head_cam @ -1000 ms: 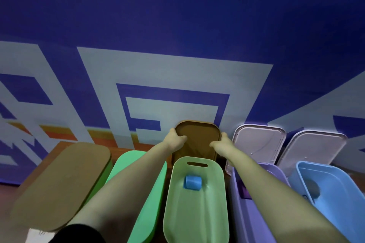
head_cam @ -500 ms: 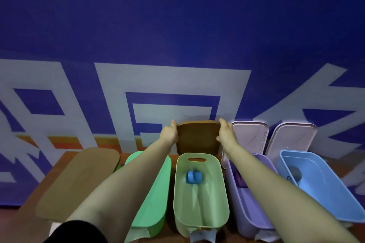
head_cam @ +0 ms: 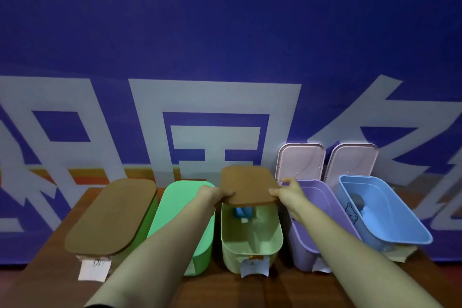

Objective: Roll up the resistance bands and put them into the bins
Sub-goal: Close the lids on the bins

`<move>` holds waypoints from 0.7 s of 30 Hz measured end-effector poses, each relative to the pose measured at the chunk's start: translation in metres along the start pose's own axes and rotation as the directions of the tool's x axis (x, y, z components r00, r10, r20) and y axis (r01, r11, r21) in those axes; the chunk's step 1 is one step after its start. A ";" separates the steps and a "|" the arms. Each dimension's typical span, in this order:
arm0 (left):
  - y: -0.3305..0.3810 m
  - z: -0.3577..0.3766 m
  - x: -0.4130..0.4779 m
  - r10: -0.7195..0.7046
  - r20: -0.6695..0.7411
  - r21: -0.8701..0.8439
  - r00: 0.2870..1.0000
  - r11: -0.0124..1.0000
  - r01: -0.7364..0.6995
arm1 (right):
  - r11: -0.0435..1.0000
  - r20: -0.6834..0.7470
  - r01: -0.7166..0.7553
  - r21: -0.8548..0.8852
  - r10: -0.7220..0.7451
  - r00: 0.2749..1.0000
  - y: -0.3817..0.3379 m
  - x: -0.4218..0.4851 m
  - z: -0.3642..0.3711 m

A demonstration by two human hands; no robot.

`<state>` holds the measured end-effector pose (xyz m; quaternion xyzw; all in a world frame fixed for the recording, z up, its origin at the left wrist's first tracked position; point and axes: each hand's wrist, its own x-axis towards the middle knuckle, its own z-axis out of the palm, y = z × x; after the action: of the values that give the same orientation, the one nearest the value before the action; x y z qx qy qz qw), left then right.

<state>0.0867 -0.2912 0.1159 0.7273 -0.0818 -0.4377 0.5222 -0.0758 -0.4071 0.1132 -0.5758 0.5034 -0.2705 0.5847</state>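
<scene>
A brown lid [head_cam: 248, 184] is held flat over the far half of the pale green bin [head_cam: 252, 245]. My left hand [head_cam: 215, 192] grips the lid's left edge and my right hand [head_cam: 287, 189] grips its right edge. Under the lid a rolled blue resistance band [head_cam: 240, 212] shows partly inside the pale green bin. A grey roll [head_cam: 358, 201] lies in the open blue bin [head_cam: 390, 222]. The purple bin [head_cam: 310, 240] stands open; my right arm hides most of its inside.
A bright green bin [head_cam: 182, 210] with its green lid on and a bin under a brown lid [head_cam: 112, 215] stand at the left. Two pale lids [head_cam: 301, 161] lean on the blue banner wall behind. All bins sit on a wooden table [head_cam: 52, 260].
The brown lid stood upright against the wall behind the pale green bin; both hands have tipped it down flat and brought it over the bin, covering most of the blue band.
</scene>
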 end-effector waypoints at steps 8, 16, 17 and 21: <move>-0.048 0.010 -0.009 0.043 -0.087 0.161 0.995 0.987 -0.029 | 1.000 0.005 -0.026 0.015 0.026 1.000 0.057 -0.017 -0.004; -0.073 0.015 -0.019 0.079 -0.088 0.360 0.993 0.932 -0.042 | 0.992 0.011 -0.026 -0.126 0.027 1.000 0.080 -0.025 -0.007; -0.075 0.016 -0.022 0.064 -0.083 0.372 0.995 0.928 -0.029 | 0.990 0.015 -0.028 -0.140 0.030 0.999 0.082 -0.027 -0.007; -0.086 0.019 -0.021 0.045 -0.067 0.378 0.997 0.926 -0.016 | 0.990 0.009 -0.022 -0.139 0.023 1.000 0.089 -0.031 -0.009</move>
<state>0.0316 -0.2543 0.0542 0.8287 -0.1563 -0.3781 0.3821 -0.1181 -0.3663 0.0387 -0.6110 0.5244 -0.2249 0.5488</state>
